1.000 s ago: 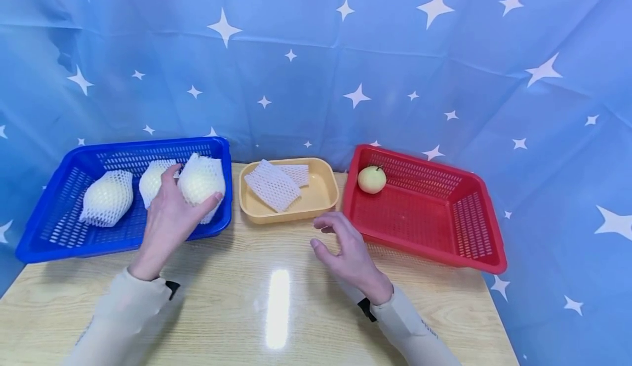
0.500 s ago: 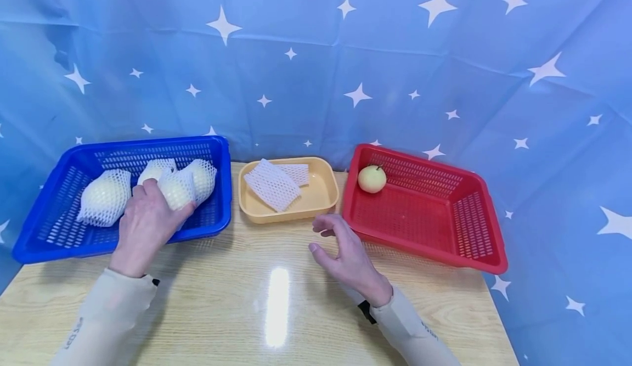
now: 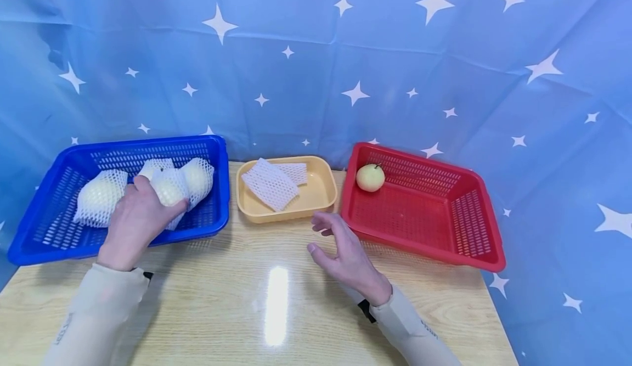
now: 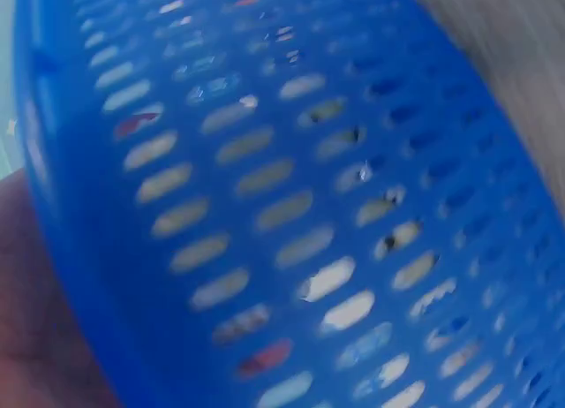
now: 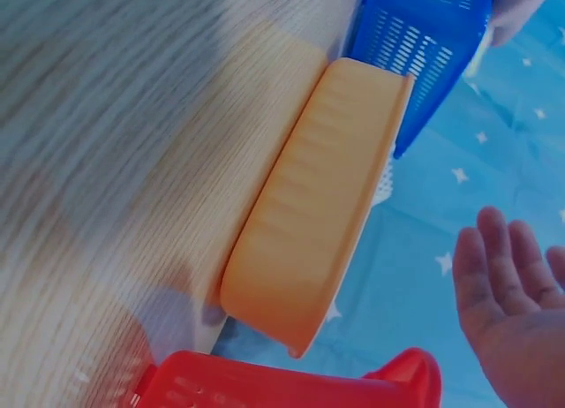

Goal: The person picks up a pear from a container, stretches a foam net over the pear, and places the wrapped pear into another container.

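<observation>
My left hand reaches over the front rim of the blue basket, thumb and fingers around a pear in a white foam net. Other netted pears sit beside it: a left one, a right one, and one behind, partly covered. The left wrist view mostly shows the slotted basket wall, hiding the grip. My right hand hovers with nothing in it, fingers loosely bent, in front of the red basket and near the yellow tray.
Two flattened foam nets lie in the yellow tray between the baskets. One bare pear is at the left end of the red basket. Behind the wooden table hangs a blue star-patterned curtain.
My left hand has shifted left with a netted pear from the right end of the blue basket, lowering it among the others. The right hand has stayed put.
</observation>
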`<state>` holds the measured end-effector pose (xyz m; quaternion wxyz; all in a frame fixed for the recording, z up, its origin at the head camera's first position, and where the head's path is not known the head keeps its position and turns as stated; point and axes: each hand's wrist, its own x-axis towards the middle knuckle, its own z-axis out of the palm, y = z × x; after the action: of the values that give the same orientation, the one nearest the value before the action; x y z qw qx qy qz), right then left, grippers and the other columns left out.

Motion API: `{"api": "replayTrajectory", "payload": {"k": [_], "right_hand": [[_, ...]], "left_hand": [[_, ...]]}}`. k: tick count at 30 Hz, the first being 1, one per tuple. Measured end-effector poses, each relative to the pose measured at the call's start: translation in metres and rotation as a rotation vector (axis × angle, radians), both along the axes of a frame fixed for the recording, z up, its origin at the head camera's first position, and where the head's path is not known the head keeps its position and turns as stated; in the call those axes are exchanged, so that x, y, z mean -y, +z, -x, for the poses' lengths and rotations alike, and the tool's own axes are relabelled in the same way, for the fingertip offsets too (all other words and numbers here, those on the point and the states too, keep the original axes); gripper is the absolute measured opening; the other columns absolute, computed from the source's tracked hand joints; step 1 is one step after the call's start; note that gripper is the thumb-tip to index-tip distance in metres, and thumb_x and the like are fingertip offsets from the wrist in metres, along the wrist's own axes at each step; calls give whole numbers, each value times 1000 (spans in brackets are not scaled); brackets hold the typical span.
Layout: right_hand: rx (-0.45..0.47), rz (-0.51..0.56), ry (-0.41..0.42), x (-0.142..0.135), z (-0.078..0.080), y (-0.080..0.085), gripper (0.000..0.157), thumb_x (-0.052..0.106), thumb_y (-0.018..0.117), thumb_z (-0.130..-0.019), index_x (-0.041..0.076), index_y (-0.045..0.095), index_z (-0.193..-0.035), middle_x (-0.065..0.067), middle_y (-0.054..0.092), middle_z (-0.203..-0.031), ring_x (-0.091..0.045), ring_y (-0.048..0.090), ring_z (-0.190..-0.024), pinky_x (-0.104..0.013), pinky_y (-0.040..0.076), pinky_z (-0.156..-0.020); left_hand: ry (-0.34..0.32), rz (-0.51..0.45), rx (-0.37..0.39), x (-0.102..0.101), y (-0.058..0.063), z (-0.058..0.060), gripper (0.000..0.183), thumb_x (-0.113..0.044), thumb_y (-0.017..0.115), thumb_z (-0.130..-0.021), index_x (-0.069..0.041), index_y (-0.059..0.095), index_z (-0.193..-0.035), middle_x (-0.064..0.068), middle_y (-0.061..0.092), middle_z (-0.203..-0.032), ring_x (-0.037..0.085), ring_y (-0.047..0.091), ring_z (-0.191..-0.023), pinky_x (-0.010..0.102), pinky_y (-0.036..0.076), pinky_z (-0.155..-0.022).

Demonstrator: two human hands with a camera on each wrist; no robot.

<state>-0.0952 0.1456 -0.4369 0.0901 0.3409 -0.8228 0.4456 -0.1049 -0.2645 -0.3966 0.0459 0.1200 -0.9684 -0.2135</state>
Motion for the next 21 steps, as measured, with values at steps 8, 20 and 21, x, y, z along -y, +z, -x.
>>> {"api": "replayTrajectory", "payload": {"k": [8,20,21], "right_hand": [[-31,-188,13,11,2,9,61,35,70,-96,8,50,-148,-4,52,-147,-19,52,-132,-46,49,-106],[-243,-747,227,114,15,17,90,72,44,-99,18,21,-167,-3,6,-174,-28,6,-159,-55,22,-124],[-253,-768,226,120,16,17,91,74,42,-99,19,18,-167,-2,4,-174,-28,5,-159,-55,21,-124]], "left_hand": [[-5,2,63,12,6,-4,89,-53,75,-88,23,35,-111,42,46,-92,60,57,-76,60,46,-54],[-12,-14,126,15,-6,-4,97,-55,75,-88,26,32,-118,47,46,-99,62,56,-85,64,47,-63],[-10,-17,124,16,-4,-5,97,-55,75,-88,27,32,-119,47,46,-99,63,57,-85,64,47,-63]]}}
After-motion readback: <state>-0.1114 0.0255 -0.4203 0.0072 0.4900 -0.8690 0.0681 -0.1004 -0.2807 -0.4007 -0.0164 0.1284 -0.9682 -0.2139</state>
